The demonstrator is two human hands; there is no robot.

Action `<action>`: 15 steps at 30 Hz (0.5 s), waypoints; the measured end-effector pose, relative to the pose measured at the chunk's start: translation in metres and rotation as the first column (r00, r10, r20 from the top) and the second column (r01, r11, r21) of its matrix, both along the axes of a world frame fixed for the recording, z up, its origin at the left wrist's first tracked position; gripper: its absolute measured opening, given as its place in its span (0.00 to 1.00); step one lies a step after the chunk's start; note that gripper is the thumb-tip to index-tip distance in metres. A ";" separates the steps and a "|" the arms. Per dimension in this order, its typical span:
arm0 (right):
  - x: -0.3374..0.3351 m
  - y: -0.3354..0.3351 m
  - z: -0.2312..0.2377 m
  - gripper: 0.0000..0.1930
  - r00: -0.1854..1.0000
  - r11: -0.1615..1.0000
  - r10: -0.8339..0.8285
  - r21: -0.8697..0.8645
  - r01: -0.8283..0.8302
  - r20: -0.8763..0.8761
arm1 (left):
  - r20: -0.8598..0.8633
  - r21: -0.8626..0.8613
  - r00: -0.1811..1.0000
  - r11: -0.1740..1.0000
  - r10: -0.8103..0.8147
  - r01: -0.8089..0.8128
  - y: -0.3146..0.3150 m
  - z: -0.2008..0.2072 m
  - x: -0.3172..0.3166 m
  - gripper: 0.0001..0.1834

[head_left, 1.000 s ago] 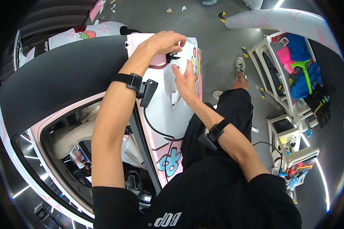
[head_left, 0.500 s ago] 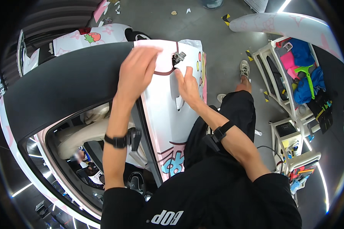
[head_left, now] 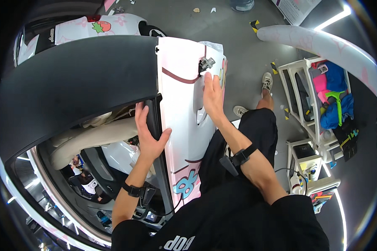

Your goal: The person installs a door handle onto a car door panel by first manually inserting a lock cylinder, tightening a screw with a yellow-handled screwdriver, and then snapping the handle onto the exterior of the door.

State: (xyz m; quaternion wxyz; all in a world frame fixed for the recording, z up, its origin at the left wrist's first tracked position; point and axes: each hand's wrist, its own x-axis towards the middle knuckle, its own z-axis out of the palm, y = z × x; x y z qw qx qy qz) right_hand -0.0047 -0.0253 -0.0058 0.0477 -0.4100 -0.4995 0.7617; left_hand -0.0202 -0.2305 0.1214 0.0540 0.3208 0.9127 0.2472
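Observation:
A white and pink car door [head_left: 178,100] with printed cartoon patterns stands in front of me. My left hand [head_left: 149,136] is open with fingers spread, resting over the dark window frame [head_left: 160,106] at the door's top edge. On the door's outer side, my right hand [head_left: 213,98] lies with fingers stretched out, holding nothing I can see. Its fingertips are right beside a grey metal part [head_left: 206,63], perhaps a lock cylinder, sticking out of the panel. Below that hand is a white door handle [head_left: 202,116], partly covered by it.
A black panel [head_left: 79,79] spans the window's far side. Through the opening, beige seats [head_left: 100,138] show. At right stands a white cart [head_left: 314,100] with cloths and a green squeegee [head_left: 336,102]. A patterned, curved panel [head_left: 318,42] reaches in from the upper right.
My left hand has come down from above the white panel onto the window frame, its fingers spreading. My right hand stays by the grey metal part, its fingers now straighter. The view has shifted slightly.

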 end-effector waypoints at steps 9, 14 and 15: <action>0.002 0.002 -0.019 0.24 0.986 0.976 0.150 0.172 -0.137 -0.067 | 0.022 -0.022 1.000 1.000 0.021 -0.021 0.004 0.003 -0.001 0.42; -0.016 0.064 -0.034 0.28 0.973 0.974 0.221 -0.030 -0.224 -0.072 | 0.011 -0.036 1.000 0.999 -0.014 0.015 0.001 0.006 -0.004 0.40; -0.026 0.065 -0.040 0.28 0.977 0.978 0.187 0.114 -0.175 -0.102 | 0.013 -0.039 1.000 0.999 -0.020 0.020 0.001 0.006 -0.006 0.39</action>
